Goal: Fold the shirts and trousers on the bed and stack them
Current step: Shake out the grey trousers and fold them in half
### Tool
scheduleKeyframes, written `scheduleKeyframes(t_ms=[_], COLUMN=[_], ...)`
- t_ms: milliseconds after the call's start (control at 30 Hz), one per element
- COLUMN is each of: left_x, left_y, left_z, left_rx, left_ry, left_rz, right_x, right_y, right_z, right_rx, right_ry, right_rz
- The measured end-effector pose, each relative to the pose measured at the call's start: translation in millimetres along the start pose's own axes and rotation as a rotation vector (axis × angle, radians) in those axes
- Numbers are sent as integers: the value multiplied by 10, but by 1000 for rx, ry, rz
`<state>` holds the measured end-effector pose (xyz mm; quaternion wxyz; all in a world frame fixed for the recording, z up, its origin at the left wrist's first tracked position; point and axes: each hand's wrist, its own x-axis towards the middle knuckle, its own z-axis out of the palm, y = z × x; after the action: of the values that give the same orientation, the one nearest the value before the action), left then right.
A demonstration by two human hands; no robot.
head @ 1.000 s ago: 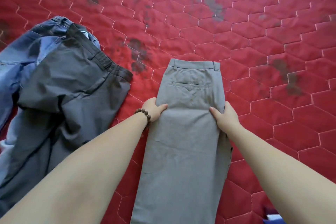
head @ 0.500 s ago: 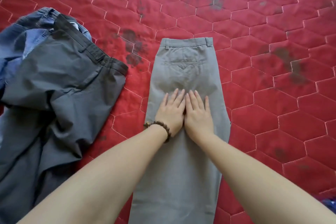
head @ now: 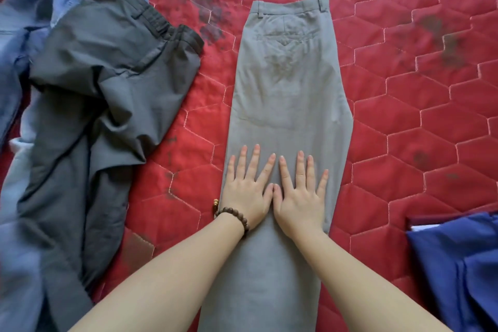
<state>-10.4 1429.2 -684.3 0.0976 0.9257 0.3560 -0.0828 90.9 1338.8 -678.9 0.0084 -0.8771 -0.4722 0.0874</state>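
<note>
Light grey trousers lie flat lengthwise on the red quilted bed, folded in half along the legs, waistband at the far end. My left hand, with a bead bracelet on the wrist, and my right hand press flat side by side on the thigh part, fingers spread and straight, thumbs touching. Dark grey trousers lie crumpled to the left, on top of blue jeans.
A dark blue garment lies at the lower right edge of the bed. Dark stains mark the quilt near the trousers' waistband and to the right.
My hands went from the trousers' side edges to the middle, then slid flat down the legs toward me, fingers spreading. The view shifted so the blue garment came into sight.
</note>
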Motion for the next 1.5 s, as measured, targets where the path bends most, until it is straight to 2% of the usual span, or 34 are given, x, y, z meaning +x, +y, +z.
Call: scheduleKeyframes(t_ms=[467,667,900,1200,1300,1400,1500], left_x=[-1943,-2536,-3166,-3732,-3858,-3874,-3828], left_y=[74,244,345,315,337,360,318], left_z=[389,532,711,721,633,518,393], left_rx=[-19,-31,-19,-33,-132,-371,-572], left_ry=[16,31,42,-41,-22,88,166], left_rz=[55,-33,-55,-16,-71,-122,-198], right_x=[-1799,-2385,-3022,-3622,-3791,-3824,-3778], right_y=[-331,-397,-480,-704,-749,-707,-586], right_z=[282,338,506,542,476,346,221], right_rx=[24,17,2,-4,24,143,321], right_ry=[-48,-60,-36,-147,-189,-89,-22], right_rz=[-12,-16,14,102,70,71,330])
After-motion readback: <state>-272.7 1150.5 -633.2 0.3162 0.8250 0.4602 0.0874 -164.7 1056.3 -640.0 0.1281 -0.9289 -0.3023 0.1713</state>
